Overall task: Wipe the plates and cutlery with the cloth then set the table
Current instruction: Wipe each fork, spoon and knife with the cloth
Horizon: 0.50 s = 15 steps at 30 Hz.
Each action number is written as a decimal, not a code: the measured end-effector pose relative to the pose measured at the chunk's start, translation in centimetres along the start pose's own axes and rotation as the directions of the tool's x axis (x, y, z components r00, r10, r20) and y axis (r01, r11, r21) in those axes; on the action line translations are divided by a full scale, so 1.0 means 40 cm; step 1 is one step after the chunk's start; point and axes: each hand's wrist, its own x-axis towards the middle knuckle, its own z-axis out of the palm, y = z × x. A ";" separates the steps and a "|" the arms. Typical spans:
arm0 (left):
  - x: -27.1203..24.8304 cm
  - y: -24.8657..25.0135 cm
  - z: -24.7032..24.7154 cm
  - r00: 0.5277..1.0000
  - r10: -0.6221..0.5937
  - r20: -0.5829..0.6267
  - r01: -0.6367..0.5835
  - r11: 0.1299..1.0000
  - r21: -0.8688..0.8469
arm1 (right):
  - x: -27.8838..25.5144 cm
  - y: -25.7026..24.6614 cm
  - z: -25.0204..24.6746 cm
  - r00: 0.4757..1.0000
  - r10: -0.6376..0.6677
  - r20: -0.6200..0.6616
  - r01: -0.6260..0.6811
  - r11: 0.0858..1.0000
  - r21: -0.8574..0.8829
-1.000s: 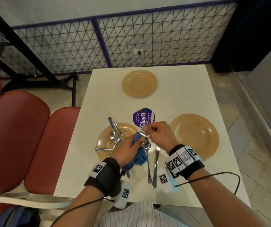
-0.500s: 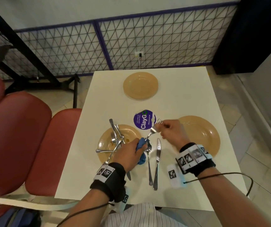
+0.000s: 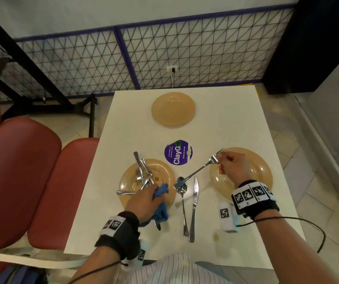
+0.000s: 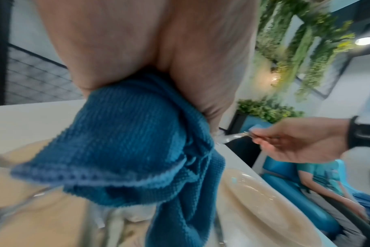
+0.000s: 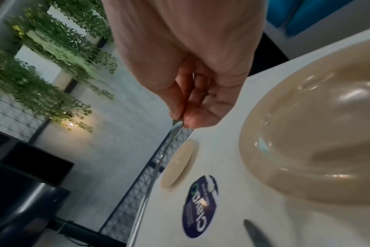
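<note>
My right hand [image 3: 231, 165] pinches a fork [image 3: 197, 172] near its tines, above the near rim of the right tan plate [image 3: 260, 173]. The fork's handle slants down-left and ends over a spoon [image 3: 184, 212], which lies beside a knife [image 3: 194, 208] on the white table [image 3: 236, 119]. My left hand [image 3: 148, 199] grips a bunched blue cloth [image 3: 160, 193] at the near edge of the left plate [image 3: 164, 171], which holds several pieces of cutlery [image 3: 142, 173]. The cloth [image 4: 137, 142] fills the left wrist view. In the right wrist view, thumb and fingers [image 5: 177, 113] pinch the fork [image 5: 158, 167].
A third tan plate [image 3: 173, 108] sits at the table's far side, and a round purple ClayGo sticker [image 3: 178, 152] at its centre. Red seats [image 3: 21, 171] stand left of the table, a mesh railing [image 3: 185, 58] beyond it. A white tagged box [image 3: 227, 217] lies by my right wrist.
My right hand has drawn the fork out of the cloth and carried it right, over the right plate. My left hand with the cloth has drifted left, over the left plate.
</note>
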 end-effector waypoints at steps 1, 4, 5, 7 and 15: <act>-0.013 -0.020 -0.015 0.999 -0.039 -0.010 0.038 0.997 -0.066 | 0.003 0.012 -0.002 1.000 0.020 0.002 -0.020 1.000 -0.011; -0.019 -0.066 -0.063 0.979 -0.135 -0.154 0.108 0.979 -0.170 | -0.004 0.060 0.016 0.995 0.058 0.076 -0.045 0.986 -0.162; -0.021 -0.073 -0.081 0.968 -0.156 -0.197 0.112 0.970 -0.216 | -0.006 0.073 0.027 0.991 0.083 0.106 -0.056 0.971 -0.233; -0.025 -0.092 -0.116 0.941 -0.233 -0.247 0.138 0.927 -0.348 | -0.003 0.108 0.059 0.974 0.136 0.181 -0.067 0.937 -0.344; -0.057 -0.224 -0.276 0.856 -0.334 -0.395 0.088 0.847 -0.524 | 0.021 0.092 0.309 0.903 0.276 0.328 0.044 0.702 -0.711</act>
